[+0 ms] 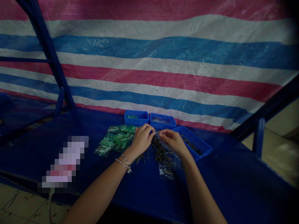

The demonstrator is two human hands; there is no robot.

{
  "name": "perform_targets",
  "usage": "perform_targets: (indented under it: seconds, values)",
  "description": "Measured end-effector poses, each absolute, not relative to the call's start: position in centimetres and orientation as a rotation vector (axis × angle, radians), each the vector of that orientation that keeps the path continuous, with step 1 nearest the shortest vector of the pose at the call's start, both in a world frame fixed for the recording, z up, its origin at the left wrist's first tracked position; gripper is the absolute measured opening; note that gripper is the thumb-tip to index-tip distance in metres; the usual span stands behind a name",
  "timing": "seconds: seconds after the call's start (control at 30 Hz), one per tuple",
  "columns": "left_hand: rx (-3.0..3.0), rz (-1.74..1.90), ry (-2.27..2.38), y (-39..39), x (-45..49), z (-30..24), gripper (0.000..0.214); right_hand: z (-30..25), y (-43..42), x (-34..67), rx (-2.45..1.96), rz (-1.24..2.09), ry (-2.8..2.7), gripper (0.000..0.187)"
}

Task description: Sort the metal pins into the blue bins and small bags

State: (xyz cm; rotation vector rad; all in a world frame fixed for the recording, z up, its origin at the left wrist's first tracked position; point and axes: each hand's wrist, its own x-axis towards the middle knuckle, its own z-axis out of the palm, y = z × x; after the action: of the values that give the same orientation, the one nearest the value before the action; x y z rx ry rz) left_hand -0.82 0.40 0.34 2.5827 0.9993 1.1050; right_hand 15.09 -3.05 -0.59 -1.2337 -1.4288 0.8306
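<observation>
My left hand [141, 138] and my right hand [171, 139] meet over the blue table [233, 186], fingertips pinched together on a thin metal pin [156, 133] held between them. Below the hands lies a loose scatter of small dark pins [158, 151], some on clear plastic bags [166, 169]. A pile of green-tinted small bags [116, 138] lies just left of my left hand. A bead bracelet circles my left wrist.
Three blue bins stand behind the hands: one at the left [136, 117], one in the middle [162, 120], and a tilted one with pins at the right [193, 143]. A striped tarp [163, 62] hangs behind. A blurred-out object [64, 163] lies at the left.
</observation>
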Motion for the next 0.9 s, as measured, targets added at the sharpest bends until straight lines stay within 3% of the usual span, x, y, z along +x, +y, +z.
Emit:
perform_targets:
  seconds: [0.9]
  values:
    - [2.608, 1.123, 0.988, 0.58, -0.82, 0.08, 0.008, -0.73, -2.72, 15.13, -1.181, 0.780, -1.387, 0.024]
